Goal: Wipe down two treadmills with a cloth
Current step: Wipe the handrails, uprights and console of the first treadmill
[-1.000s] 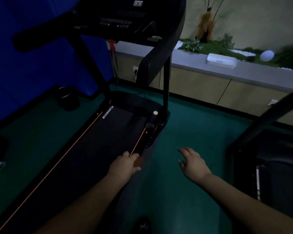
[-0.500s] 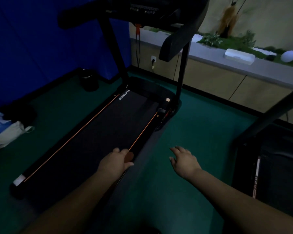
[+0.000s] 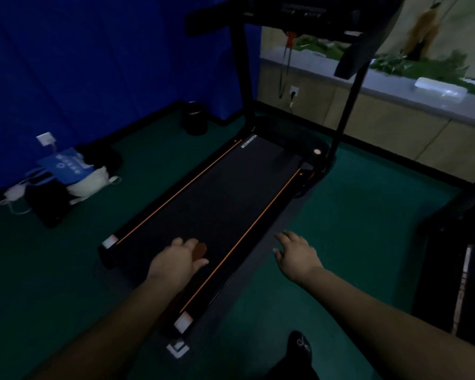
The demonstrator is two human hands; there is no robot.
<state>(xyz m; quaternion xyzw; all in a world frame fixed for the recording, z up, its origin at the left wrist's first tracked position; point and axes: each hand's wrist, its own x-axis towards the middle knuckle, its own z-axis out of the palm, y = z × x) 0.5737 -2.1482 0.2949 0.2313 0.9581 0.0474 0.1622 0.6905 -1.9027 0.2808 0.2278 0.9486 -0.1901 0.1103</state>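
A dark bin point(image 3: 194, 119) by the blue wall point(image 3: 93, 64); bags point(image 3: 66, 174) on green floor point(image 3: 368, 215)

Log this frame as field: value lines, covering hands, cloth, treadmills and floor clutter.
left hand: on the running belt near its rear end, over a reddish-brown cloth; grip unclear
right hand: fingers spread, holding nothing, above the green floor
near treadmill: black belt, orange side stripes, console at top
second treadmill: dark, at the right edge, partly cut off
floor clutter: bags by the blue wall, black bin in the corner
lighting: dim
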